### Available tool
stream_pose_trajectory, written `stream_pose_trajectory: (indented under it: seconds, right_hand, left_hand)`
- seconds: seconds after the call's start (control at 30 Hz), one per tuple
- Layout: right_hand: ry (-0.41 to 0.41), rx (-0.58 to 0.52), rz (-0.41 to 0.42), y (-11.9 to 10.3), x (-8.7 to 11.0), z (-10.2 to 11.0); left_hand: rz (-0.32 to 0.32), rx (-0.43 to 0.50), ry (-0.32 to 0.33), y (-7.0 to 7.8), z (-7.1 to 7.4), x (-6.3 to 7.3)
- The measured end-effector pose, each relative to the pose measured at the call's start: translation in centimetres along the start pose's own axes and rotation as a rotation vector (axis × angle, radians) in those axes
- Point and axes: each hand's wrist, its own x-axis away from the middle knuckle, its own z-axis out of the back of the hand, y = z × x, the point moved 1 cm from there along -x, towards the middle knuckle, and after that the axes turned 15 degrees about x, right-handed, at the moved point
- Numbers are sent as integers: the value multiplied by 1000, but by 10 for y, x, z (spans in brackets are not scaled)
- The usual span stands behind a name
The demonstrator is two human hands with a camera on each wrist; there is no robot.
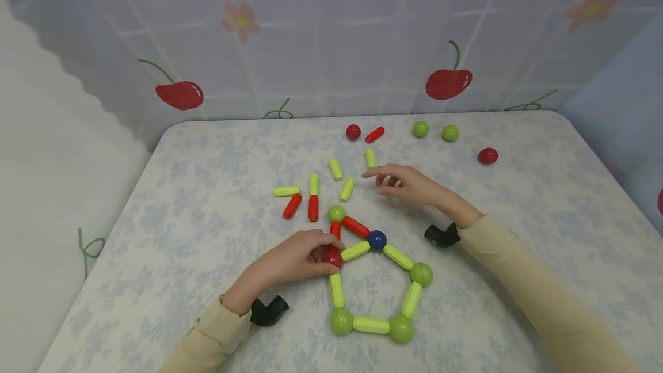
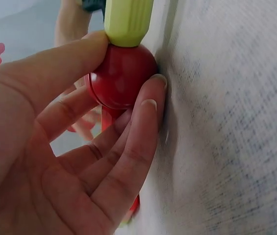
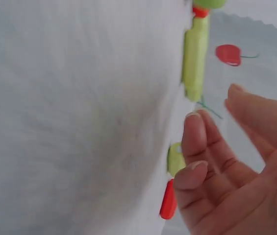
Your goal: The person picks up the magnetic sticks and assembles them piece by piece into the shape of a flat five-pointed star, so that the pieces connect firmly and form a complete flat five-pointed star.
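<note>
My left hand (image 1: 300, 256) holds a red ball (image 2: 123, 76) between thumb and fingers, low over the cloth. That ball is one corner of a joined figure: a ring of yellow-green rods (image 1: 370, 325) with green balls (image 1: 401, 328) and a blue ball (image 1: 377, 240). Two red rods (image 1: 356, 227) meet at a green ball (image 1: 336, 213), forming a triangle on the ring's upper left. Beyond the figure, my right hand (image 1: 409, 185) hovers with nothing in its grasp, fingers loosely bent, close to loose yellow-green rods (image 1: 347, 189).
Left of those rods lie red rods (image 1: 292, 206) and more yellow-green rods (image 1: 287, 191). Along the table's back are a red ball (image 1: 353, 132), a red rod (image 1: 375, 134) and two green balls (image 1: 420, 129). Another red ball (image 1: 488, 156) lies farther right. A printed curtain (image 1: 331, 39) hangs behind.
</note>
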Motion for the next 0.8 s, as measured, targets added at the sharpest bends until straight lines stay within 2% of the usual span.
stream_pose_trajectory:
  seconds: [0.1,0.2,0.3,0.37,0.47,0.57,0.8]
  right_hand:
    - [-33,40,48,5,-25,-3]
    - [-70,74,67,4,-42,-7]
    - [-79,117,65,2,-51,-10]
    - [-72,141,54,2,-50,-9]
    - [-65,145,19,6,-39,-7]
    - [-67,99,-24,12,-17,-4]
    - [-126,-10,-11,19,39,-1]
  left_hand:
    - [0,25,-6,-1,0,1]
    - [-3,38,-6,-2,0,1]
    - [-6,44,6,-2,1,2]
    - [-8,47,11,-2,1,2]
    - [-8,52,12,-3,1,1]
    - [-10,55,8,-3,0,0]
    - [-20,58,44,-4,2,2]
